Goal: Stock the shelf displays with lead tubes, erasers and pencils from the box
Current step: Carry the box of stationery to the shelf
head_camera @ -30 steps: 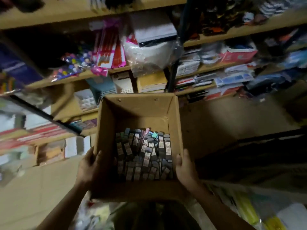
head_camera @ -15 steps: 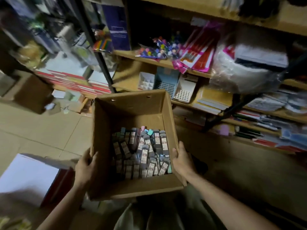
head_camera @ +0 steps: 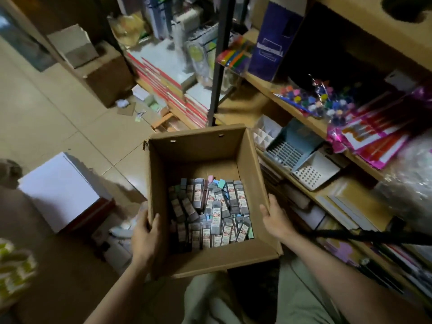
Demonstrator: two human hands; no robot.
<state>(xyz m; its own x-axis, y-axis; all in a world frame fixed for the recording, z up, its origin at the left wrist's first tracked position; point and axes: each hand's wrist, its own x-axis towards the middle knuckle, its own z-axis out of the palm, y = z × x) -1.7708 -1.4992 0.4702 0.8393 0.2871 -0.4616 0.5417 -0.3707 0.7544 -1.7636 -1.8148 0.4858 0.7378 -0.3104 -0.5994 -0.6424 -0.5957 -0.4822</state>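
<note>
Head view: both hands (head_camera: 146, 232) (head_camera: 275, 218) grasp the box (head_camera: 198, 150) of lead tubes (head_camera: 210, 213) — shelves (head_camera: 292, 106) right, white carton (head_camera: 58, 190) left.

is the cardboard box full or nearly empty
Partly full. The cardboard box holds lead tubes only across its bottom; its inner walls are bare above them.

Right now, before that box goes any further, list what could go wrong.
1. The cardboard box is held only by its side walls, left hand and right hand; a wall could buckle and tip it.
2. The lead tubes lie loose and heaped toward the near side; a tilt may spill them.
3. Scraps litter the floor, so footing looks risky.
</note>
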